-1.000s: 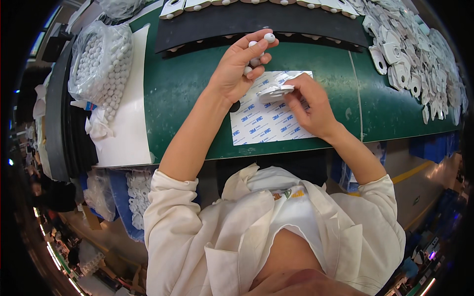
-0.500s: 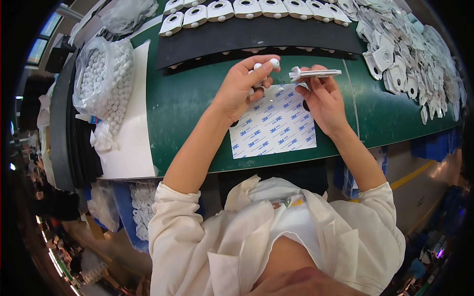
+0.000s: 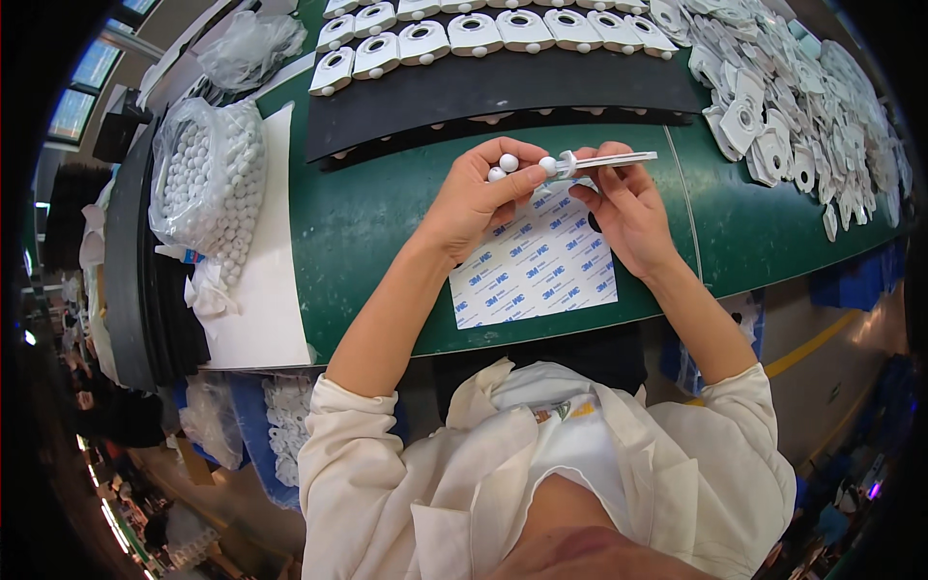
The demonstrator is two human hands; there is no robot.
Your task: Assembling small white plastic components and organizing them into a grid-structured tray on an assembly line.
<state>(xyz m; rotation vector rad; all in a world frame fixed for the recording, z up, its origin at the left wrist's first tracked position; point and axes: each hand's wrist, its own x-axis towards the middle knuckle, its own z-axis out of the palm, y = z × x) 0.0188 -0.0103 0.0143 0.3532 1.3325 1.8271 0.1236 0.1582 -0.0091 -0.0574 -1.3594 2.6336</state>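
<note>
**Ball (image 3: 548,166) up at the part's (image 3: 628,159) end!**

Nearest, a printed sheet (image 3: 536,280) lies on the green counter (image 3: 372,261). Just beyond, the left grip (image 3: 471,200) pinches that ball between thumb and finger, two spare balls (image 3: 508,162) tucked in too! The right grip (image 3: 633,215) pinches the flat white part, level above the sheet; whether the ball is seated, can't tell. Left, a bag of balls (image 3: 198,179); right, a heap of parts (image 3: 773,145). Farther, a black board (image 3: 503,104), white pieces (image 3: 474,35) rowed along it!
</note>
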